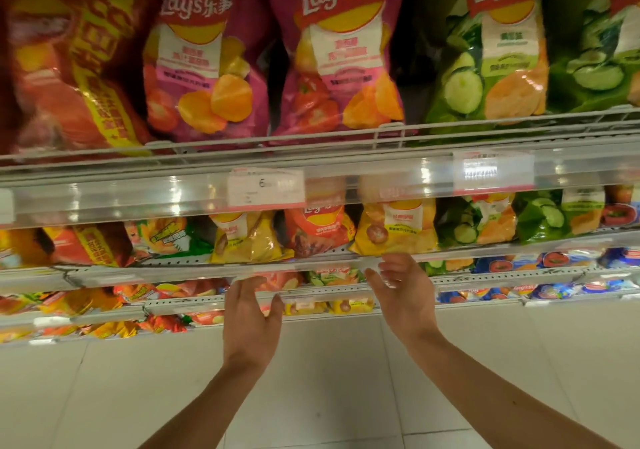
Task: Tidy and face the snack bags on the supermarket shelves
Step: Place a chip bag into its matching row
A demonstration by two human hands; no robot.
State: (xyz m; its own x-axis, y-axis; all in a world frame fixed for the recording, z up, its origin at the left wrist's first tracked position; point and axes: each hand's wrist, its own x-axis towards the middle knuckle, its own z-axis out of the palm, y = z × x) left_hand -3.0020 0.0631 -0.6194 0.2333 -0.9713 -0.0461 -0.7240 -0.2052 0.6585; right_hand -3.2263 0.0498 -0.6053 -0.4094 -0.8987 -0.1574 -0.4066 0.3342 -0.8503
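Your left hand (251, 313) and right hand (403, 292) are both raised in front of the shelves, palms turned toward each other, fingers relaxed and loosely spread, neither one gripping anything. They sit just in front of the second shelf's front rail (311, 265), with your right fingertips closest to the yellow bag (394, 226) standing on that shelf, though I can't tell if they actually touch it. To the left of that one there's a red bag (317, 226) and another yellow bag (242, 237), both leaning a bit, and to the right a couple of green cucumber bags (550, 216). Up top, the big bags stand upright behind the wire rail (391, 133): a red-orange bag (69, 67) at far left (pretty blurry), two magenta tomato-flavour bags (204, 57) side by side, then a green cucumber bag (495, 50) with a dark gap between it and the magenta ones. Two price tags (265, 187) sit in the clear strip under the top shelf. Lower shelves hold more mixed bags, too small to read, and there's pale tiled floor (311, 379) below your arms.
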